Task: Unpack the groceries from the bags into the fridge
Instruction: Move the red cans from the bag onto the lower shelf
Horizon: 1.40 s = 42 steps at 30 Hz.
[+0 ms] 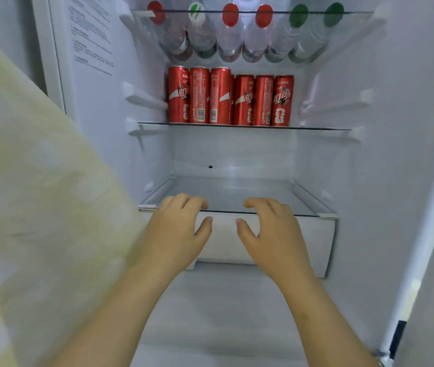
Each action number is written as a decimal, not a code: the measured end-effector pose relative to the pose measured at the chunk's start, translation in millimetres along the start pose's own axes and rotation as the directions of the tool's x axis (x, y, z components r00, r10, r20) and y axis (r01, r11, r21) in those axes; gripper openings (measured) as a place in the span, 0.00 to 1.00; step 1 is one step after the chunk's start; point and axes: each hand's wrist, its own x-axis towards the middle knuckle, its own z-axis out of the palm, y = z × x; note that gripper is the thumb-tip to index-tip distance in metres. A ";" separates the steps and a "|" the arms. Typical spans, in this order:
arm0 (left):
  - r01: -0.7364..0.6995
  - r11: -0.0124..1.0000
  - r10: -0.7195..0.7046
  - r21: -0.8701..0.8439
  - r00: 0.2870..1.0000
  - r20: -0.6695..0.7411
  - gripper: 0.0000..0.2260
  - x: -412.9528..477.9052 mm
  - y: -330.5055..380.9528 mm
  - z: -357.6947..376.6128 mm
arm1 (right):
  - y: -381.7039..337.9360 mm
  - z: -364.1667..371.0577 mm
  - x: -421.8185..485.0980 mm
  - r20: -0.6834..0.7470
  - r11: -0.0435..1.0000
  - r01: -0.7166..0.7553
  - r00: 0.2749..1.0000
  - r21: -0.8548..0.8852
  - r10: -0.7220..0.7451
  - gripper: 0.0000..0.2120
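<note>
The left hand (176, 229) and right hand (271, 231) each have a half-curled grip at the front edge of the lowest clear glass shelf (231, 197). Fingers lie on top and thumbs before the white plastic drawer (226, 242); whether they clamp it, I cannot tell. Higher in the white fridge (369, 154) stand tall red soda cans (230, 98), and clear plastic bottles (231, 30) lie above.

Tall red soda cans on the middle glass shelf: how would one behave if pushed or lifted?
The tall red soda cans look slim and upright, so one pushed near the top would probably tip rather than slide. They stand tightly side by side, so neighbours may wobble too. On the smooth glass shelf a low push would likely slide one easily.
</note>
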 end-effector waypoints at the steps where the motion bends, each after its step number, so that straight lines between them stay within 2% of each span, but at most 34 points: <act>1: -0.010 1.000 0.010 -0.009 1.000 0.025 0.17 -6.2 1.3 -2.0 | -2.4 -1.1 -7.8 0.009 1.000 -0.019 1.000 -0.009 0.020 0.17; 9: -0.072 0.988 0.098 -0.135 0.976 0.196 0.16 -82.6 6.3 -19.9 | -40.7 -11.1 -101.4 0.055 0.979 -0.200 0.978 -0.035 0.202 0.17; 13: -0.127 0.972 0.175 -0.200 0.953 0.246 0.10 -124.1 24.3 -25.3 | -52.3 -32.1 -164.6 0.072 0.952 -0.292 0.952 -0.087 0.299 0.18; 16: -0.174 0.947 0.250 -0.271 0.928 0.276 0.08 -153.3 48.9 -28.7 | -55.6 -55.7 -209.7 0.077 0.910 -0.390 0.912 -0.138 0.403 0.18; 21: -0.264 0.871 0.407 -0.413 0.860 0.307 0.12 -193.4 102.9 -35.7 | -57.2 -97.5 -273.6 0.023 0.817 -0.539 0.832 -0.206 0.554 0.18; 26: -0.324 0.776 0.556 -0.541 0.757 0.344 0.14 -230.0 183.1 -39.2 | -46.0 -158.3 -337.4 -0.085 0.694 -0.659 0.740 -0.289 0.667 0.19; 31: -0.366 0.650 0.685 -0.666 0.661 0.307 0.14 -278.2 286.4 -50.9 | -35.3 -235.9 -413.9 -0.218 0.547 -0.764 0.631 -0.343 0.745 0.18; 39: -0.398 0.393 0.848 -0.829 0.506 0.159 0.13 -372.7 438.2 -92.8 | -44.0 -363.8 -546.5 -0.393 0.315 -0.883 0.443 -0.349 0.806 0.18; 42: -0.395 0.296 0.897 -0.870 0.427 0.111 0.13 -415.5 495.1 -114.9 | -57.1 -410.2 -600.4 -0.468 0.193 -0.921 0.344 -0.339 0.814 0.18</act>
